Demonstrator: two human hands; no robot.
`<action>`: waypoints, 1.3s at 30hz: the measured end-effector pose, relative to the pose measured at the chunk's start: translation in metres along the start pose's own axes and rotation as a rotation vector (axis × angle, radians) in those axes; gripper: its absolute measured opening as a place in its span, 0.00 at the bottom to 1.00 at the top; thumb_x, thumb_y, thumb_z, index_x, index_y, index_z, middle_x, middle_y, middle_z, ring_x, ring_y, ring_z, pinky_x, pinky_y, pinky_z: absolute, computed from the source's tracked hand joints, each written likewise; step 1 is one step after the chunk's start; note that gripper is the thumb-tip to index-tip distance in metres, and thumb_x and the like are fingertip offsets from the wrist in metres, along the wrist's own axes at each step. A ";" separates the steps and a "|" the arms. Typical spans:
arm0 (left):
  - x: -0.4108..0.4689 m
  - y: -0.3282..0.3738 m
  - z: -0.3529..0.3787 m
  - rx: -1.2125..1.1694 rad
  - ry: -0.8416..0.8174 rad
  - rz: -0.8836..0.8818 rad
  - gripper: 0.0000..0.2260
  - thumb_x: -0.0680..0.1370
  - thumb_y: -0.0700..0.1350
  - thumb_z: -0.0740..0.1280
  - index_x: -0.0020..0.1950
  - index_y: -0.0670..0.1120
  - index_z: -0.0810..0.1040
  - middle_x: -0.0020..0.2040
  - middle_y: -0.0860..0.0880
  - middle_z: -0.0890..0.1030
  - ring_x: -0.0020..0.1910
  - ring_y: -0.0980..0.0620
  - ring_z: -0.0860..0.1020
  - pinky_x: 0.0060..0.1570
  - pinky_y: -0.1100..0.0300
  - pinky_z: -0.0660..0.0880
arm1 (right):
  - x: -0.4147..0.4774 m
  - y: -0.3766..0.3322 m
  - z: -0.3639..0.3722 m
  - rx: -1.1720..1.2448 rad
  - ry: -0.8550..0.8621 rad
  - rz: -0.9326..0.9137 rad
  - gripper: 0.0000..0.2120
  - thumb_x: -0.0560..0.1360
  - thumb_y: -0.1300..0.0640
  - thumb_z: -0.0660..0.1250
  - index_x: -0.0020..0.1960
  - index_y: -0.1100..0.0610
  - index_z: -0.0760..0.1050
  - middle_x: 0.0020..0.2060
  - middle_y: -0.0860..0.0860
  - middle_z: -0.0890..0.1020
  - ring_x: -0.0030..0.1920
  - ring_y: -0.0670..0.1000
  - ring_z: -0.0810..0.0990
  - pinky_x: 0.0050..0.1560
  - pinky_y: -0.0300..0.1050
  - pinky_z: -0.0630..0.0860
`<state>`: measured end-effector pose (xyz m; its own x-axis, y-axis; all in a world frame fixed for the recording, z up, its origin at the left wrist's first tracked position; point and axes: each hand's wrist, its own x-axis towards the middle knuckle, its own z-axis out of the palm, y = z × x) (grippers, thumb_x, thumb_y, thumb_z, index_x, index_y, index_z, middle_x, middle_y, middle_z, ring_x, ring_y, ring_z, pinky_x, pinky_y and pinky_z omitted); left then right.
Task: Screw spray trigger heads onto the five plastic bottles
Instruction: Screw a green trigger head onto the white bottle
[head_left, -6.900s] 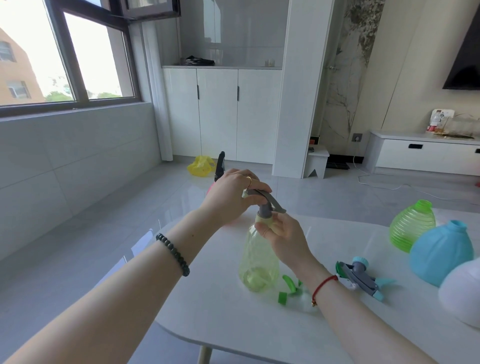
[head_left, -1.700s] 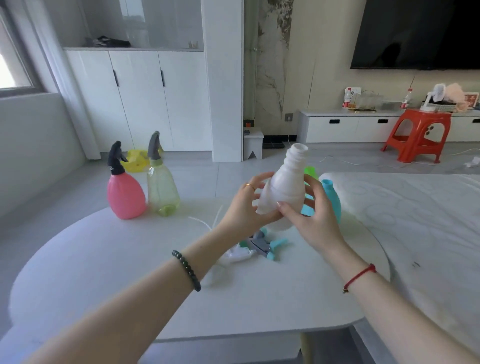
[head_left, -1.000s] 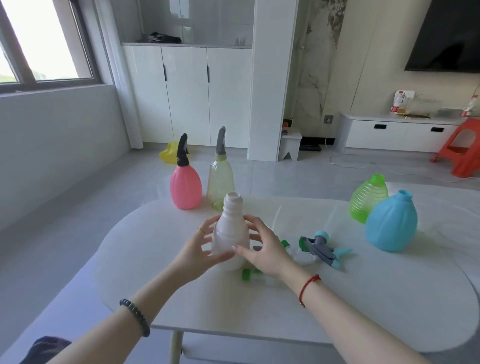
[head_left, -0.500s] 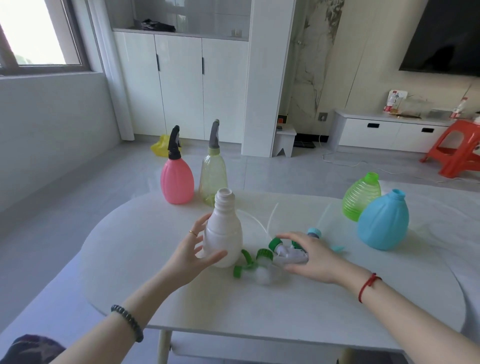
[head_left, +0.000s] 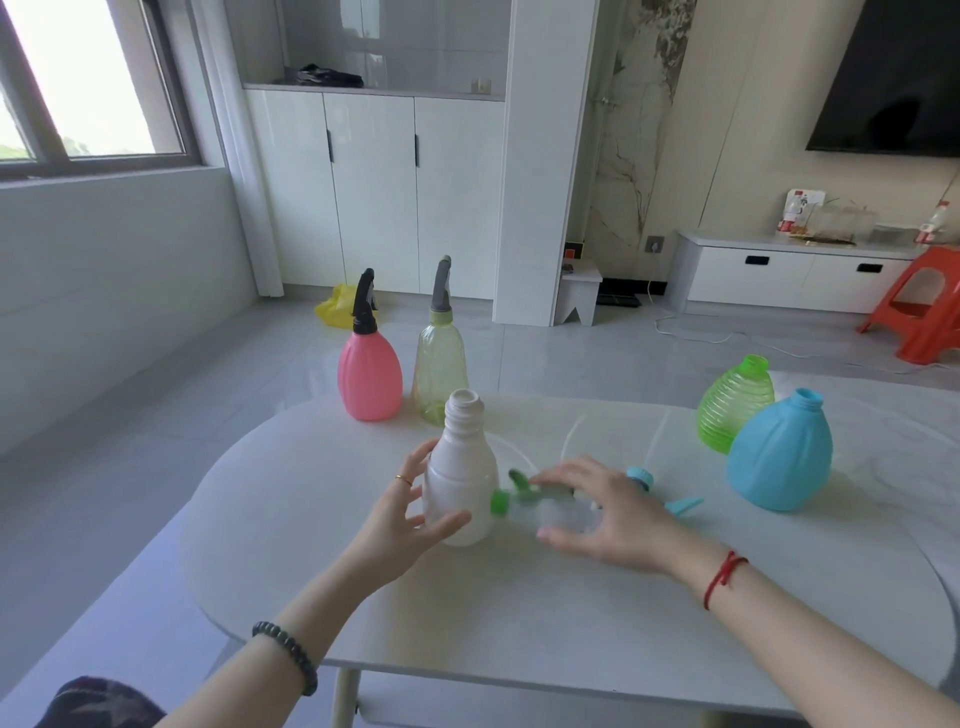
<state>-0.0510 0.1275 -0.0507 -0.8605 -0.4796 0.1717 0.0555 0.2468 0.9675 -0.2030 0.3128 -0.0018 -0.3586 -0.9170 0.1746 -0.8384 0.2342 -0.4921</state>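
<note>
The white bottle (head_left: 460, 488) stands upright with its neck open near the tabletop's (head_left: 311, 571) middle, and the left hand (head_left: 400, 519) cups its lower body. Just beside it the right hand (head_left: 608, 514) spreads over a blurred trigger head (head_left: 519, 501); whether it grips cannot be told. At the far edge stand 2 capped bottles, the pink bottle (head_left: 370, 379) and the yellow bottle (head_left: 440, 369).

The table (head_left: 519, 613) lies open in front; white bottle (head_left: 460, 483) and trigger heads (head_left: 500, 502) crowd its middle.
</note>
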 end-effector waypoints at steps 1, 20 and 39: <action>0.000 0.000 0.001 -0.008 0.006 0.002 0.31 0.71 0.40 0.71 0.61 0.67 0.59 0.60 0.62 0.69 0.60 0.56 0.72 0.45 0.69 0.77 | 0.002 -0.004 -0.011 0.149 0.095 0.023 0.24 0.63 0.39 0.67 0.56 0.46 0.74 0.50 0.39 0.75 0.53 0.39 0.73 0.60 0.38 0.69; -0.002 -0.004 0.009 -0.021 0.025 0.023 0.31 0.71 0.41 0.71 0.60 0.70 0.60 0.62 0.56 0.70 0.61 0.54 0.71 0.48 0.64 0.78 | 0.055 -0.122 -0.124 1.223 0.423 0.079 0.22 0.76 0.40 0.51 0.46 0.56 0.75 0.34 0.52 0.77 0.34 0.52 0.77 0.36 0.44 0.78; -0.002 -0.004 0.011 -0.001 0.048 0.014 0.31 0.71 0.42 0.72 0.60 0.70 0.59 0.62 0.58 0.67 0.59 0.61 0.69 0.46 0.66 0.78 | 0.073 -0.080 -0.020 0.576 0.237 0.126 0.12 0.68 0.55 0.72 0.51 0.54 0.77 0.46 0.51 0.83 0.46 0.47 0.80 0.46 0.38 0.73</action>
<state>-0.0553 0.1370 -0.0573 -0.8343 -0.5162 0.1936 0.0674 0.2531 0.9651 -0.1706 0.2337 0.0669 -0.5763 -0.7820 0.2373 -0.4524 0.0635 -0.8896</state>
